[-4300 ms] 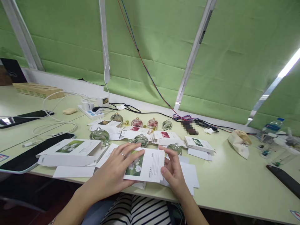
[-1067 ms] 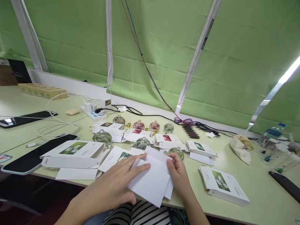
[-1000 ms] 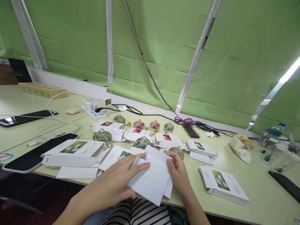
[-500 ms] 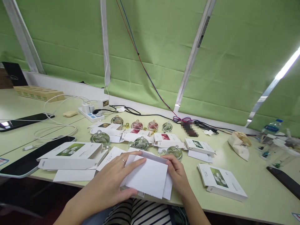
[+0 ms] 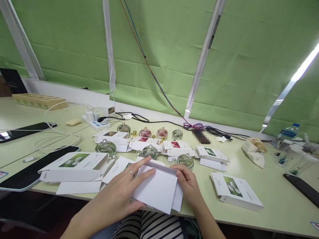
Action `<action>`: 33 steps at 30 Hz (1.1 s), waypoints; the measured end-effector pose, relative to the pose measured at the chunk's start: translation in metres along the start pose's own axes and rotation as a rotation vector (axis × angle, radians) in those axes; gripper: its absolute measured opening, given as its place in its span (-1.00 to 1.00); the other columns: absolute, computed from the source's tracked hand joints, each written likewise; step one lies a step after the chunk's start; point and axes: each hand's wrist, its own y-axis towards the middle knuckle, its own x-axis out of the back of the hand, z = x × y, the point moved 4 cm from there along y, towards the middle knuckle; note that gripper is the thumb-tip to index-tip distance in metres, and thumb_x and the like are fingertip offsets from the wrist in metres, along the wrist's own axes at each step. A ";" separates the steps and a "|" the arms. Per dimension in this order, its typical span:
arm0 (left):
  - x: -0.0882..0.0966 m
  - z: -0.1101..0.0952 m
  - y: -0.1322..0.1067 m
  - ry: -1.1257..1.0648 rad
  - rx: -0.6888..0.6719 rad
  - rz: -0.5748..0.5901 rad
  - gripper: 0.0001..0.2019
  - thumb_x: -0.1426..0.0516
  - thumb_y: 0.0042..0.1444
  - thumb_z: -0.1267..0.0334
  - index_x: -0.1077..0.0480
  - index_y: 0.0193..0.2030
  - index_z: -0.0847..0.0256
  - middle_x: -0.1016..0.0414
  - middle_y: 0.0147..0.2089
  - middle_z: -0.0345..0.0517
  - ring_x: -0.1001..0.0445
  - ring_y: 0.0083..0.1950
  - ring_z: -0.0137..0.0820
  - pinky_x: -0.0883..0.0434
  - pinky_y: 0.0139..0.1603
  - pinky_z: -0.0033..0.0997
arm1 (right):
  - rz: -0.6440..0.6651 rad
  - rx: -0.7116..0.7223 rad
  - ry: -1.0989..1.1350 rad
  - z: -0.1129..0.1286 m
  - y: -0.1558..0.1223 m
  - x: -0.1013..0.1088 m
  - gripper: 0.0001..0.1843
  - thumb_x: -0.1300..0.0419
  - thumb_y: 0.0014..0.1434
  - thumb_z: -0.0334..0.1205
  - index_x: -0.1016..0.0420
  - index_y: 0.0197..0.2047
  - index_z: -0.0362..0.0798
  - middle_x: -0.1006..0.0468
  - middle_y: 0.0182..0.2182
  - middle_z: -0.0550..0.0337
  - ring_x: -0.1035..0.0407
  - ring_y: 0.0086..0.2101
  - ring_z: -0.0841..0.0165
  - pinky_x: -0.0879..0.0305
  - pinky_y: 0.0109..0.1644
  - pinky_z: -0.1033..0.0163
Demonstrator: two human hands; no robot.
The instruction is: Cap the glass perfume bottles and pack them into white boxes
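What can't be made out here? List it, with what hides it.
All head view:
Underside of white card: hidden by its upper face.
Part of its left side: behind left grip.
Fine print, rightmost box: too small.
Dark slab, far right: cut by frame edge.
Brown object: pixelated.

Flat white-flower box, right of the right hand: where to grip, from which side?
I'd take the white-flower box from above, pinching mid-length across its near and far side walls. It lies flat, picture up, with a thin profile and an exposed near wall. The right hand is closer, though it's holding the white carton.
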 end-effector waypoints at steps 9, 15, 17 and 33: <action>-0.001 0.004 -0.001 -0.026 0.023 -0.045 -0.27 -0.22 -0.11 0.45 -0.13 0.23 -0.02 -0.08 0.29 -0.06 -0.36 0.11 -0.15 -0.42 0.03 -0.25 | 0.073 0.062 0.018 0.007 0.001 -0.006 -0.73 0.03 0.28 -0.08 -0.47 -0.11 0.17 -0.51 -0.18 0.23 -0.35 -0.12 0.35 -0.21 -0.03 0.27; -0.003 0.005 -0.003 -0.035 0.056 -0.047 -0.24 -0.20 -0.09 0.44 -0.07 0.27 -0.02 -0.10 0.27 -0.04 -0.37 0.09 -0.17 -0.43 0.01 -0.30 | 0.071 0.093 0.019 0.008 0.001 -0.006 -0.72 0.05 0.29 -0.12 -0.47 -0.11 0.16 -0.50 -0.18 0.20 -0.34 -0.11 0.33 -0.19 0.00 0.22; -0.003 0.005 -0.003 -0.033 0.056 -0.039 -0.23 -0.19 -0.09 0.45 -0.04 0.28 -0.02 -0.09 0.27 -0.04 -0.35 0.11 -0.17 -0.41 0.03 -0.30 | 0.070 0.088 0.029 0.007 0.000 -0.005 -0.71 0.06 0.29 -0.10 -0.47 -0.12 0.15 -0.50 -0.18 0.19 -0.34 -0.11 0.32 -0.18 0.00 0.20; -0.001 0.006 -0.003 -0.068 0.093 -0.057 -0.24 -0.13 -0.01 0.41 0.10 0.31 -0.03 -0.05 0.23 0.01 -0.33 0.13 -0.18 -0.45 -0.06 -0.39 | 0.021 -0.083 0.433 0.001 -0.003 -0.003 -0.62 0.02 0.20 0.09 -0.42 -0.07 0.09 -0.46 -0.10 0.11 -0.34 -0.18 0.28 -0.26 -0.15 0.24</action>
